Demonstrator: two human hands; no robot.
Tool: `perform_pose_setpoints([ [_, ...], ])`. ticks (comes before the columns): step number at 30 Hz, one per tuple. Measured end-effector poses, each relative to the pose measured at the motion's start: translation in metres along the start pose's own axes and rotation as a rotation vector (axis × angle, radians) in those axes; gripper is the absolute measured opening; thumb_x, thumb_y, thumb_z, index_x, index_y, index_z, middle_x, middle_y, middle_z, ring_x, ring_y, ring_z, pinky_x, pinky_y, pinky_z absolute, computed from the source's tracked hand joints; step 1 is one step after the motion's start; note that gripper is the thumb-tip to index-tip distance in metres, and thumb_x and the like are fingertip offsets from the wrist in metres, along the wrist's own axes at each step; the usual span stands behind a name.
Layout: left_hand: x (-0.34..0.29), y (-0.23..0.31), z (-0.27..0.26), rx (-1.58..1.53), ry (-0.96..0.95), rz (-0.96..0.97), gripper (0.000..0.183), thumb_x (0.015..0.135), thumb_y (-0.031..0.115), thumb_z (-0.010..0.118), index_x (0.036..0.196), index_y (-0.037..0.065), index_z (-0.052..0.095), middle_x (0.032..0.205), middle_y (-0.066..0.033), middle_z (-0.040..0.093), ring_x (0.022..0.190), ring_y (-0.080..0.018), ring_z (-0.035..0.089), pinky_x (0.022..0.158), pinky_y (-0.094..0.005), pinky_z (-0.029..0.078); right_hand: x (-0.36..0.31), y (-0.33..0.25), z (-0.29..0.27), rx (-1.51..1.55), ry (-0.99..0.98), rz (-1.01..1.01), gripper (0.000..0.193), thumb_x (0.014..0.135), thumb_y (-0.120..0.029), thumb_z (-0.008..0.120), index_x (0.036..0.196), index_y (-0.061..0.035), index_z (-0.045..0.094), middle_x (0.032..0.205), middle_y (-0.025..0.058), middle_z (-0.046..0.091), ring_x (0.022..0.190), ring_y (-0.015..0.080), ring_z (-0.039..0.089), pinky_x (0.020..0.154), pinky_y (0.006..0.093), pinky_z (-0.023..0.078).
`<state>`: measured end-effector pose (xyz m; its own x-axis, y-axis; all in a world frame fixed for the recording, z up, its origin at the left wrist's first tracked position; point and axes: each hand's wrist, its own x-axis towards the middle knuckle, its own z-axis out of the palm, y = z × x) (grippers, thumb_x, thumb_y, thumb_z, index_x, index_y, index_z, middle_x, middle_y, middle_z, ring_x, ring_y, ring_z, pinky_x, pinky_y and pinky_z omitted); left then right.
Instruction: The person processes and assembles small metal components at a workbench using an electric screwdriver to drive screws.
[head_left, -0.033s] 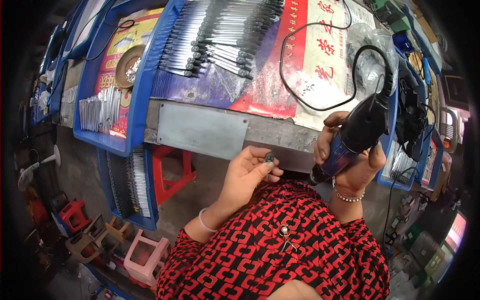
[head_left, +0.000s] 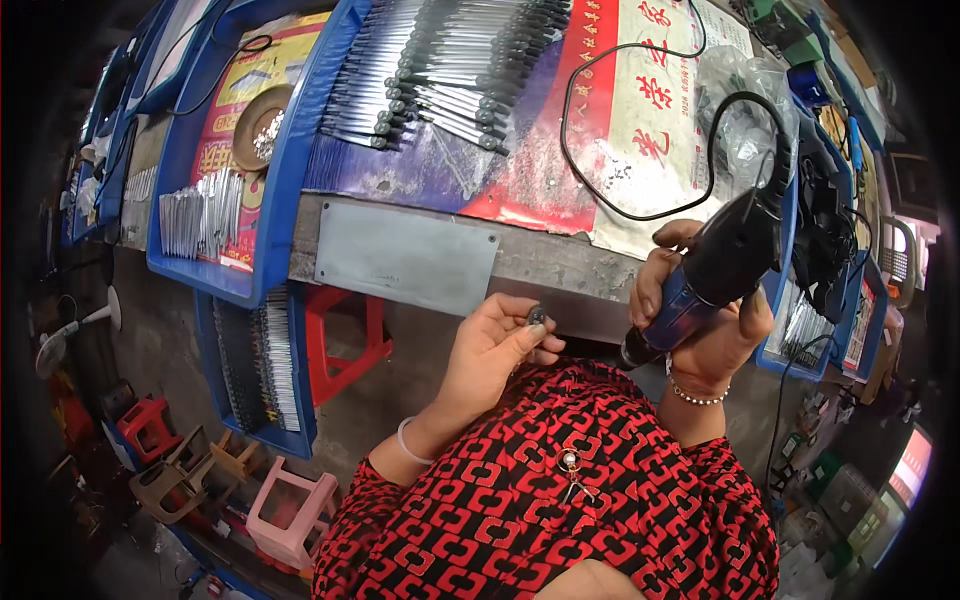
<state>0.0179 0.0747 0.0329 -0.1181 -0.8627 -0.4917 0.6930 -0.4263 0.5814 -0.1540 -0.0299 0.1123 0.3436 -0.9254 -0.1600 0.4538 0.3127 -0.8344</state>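
Note:
My right hand (head_left: 690, 315) grips a corded black-and-blue power screwdriver (head_left: 735, 240) by its body, the narrow nose pointing down and left towards my lap. Its black cord (head_left: 712, 140) loops over the far side of the bench. My left hand (head_left: 490, 345) pinches a small dark round part (head_left: 537, 315) between thumb and fingers, in front of the bench edge. A gap separates the part from the tool's nose. On the bench lie rows of slim silvery rods with dark round ends (head_left: 430, 75), beyond my left hand.
A blue tray (head_left: 268, 240) at the left holds flat metal strips (head_left: 200, 218) and a round brown dish (head_left: 245, 135) of small bright pieces. A clear plastic bag (head_left: 740, 130) lies at the right. A grey plate (head_left: 405, 258) sits on the bench edge, with a red stool (head_left: 350, 355) below.

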Motion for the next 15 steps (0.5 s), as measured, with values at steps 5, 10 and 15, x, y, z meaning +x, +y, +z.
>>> perform_pose_setpoints([
  [5,-0.018,-0.019,-0.014,-0.069,0.038,0.008,0.015,0.09,0.001,0.054,0.104,0.002,0.048,0.096,-0.0105,0.06,0.084,-0.021,0.065,0.071,-0.0327,0.058,-0.016,0.002,0.006,-0.206,0.027,-0.067,0.069,0.072,-0.034,0.074,0.118,0.003,0.038,0.065,0.0052,0.045,0.057,0.0148,0.048,0.051,0.0267,0.041],
  [10,-0.021,-0.04,-0.025,-0.181,0.062,-0.014,0.016,0.091,0.002,0.055,0.104,0.001,0.045,0.096,-0.0103,0.059,0.086,-0.0197,0.064,0.072,-0.0308,0.057,-0.032,0.017,0.008,-0.189,-0.059,-0.069,0.053,0.068,-0.014,0.076,0.107,0.0029,0.045,0.069,0.0063,0.051,0.061,0.0146,0.052,0.056,0.025,0.043],
  [15,-0.013,-0.043,-0.032,-0.306,0.125,-0.044,0.017,0.089,0.002,0.057,0.101,0.0,0.045,0.093,-0.0102,0.06,0.083,-0.0204,0.065,0.069,-0.0312,0.058,-0.04,0.037,0.005,-0.314,-0.12,0.116,0.046,0.067,0.002,0.074,0.105,0.0026,0.048,0.079,0.0046,0.054,0.066,0.0098,0.053,0.059,0.0217,0.041],
])
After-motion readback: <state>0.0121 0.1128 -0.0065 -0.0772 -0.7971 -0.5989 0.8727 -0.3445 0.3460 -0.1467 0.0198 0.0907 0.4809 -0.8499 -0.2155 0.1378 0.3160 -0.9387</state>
